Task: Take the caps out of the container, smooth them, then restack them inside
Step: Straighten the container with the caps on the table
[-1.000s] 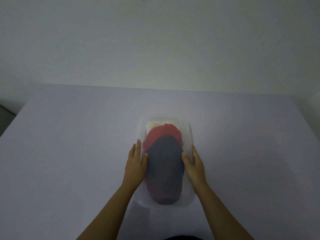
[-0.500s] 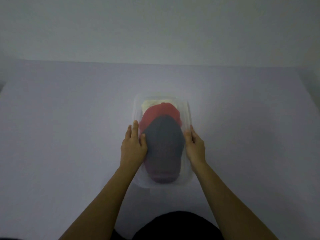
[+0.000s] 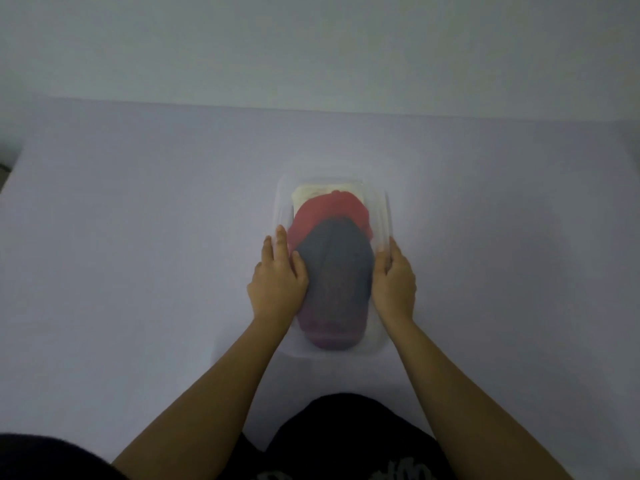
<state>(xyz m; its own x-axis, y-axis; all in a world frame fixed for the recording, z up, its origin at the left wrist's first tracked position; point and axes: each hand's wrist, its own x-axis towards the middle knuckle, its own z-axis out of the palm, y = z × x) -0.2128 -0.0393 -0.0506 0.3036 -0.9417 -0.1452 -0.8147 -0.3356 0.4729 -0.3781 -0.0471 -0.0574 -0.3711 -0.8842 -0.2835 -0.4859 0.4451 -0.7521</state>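
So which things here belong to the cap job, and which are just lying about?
Belongs to the job:
- clear plastic container
- grey cap, on top
- red cap, beneath it
- cream cap, at the far end
- left hand and right hand, at the container's sides

Lying about:
- nothing; only the bare table

Your two bare forearms, no sleeves on either, your bare left hand (image 3: pixel 277 289), your bare right hand (image 3: pixel 394 287), no rings or watch showing, your black garment (image 3: pixel 346 441) along the bottom edge, faint pale lettering on it, too dim to read
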